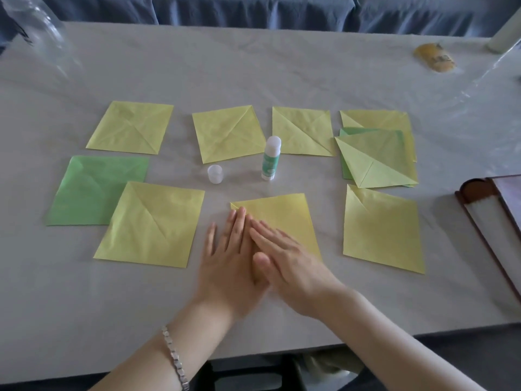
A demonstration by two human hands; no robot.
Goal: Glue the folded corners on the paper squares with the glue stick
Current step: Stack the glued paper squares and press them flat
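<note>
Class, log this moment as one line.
left hand flat on yellow square | right hand flat, overlapping left | glue stick upright, uncapped | cap beside it

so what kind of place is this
Probably a home craft spot: a table with folded paper squares laid out, an uncapped glue stick, and what looks like a blue sofa behind.

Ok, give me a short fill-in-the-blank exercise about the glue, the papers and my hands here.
1. The cap sits to the ___ of the upright glue stick.
2. The left hand and right hand press flat on a square coloured ___.
3. The bracelet is on the ___ wrist.

Missing words: left; yellow; left.
</note>
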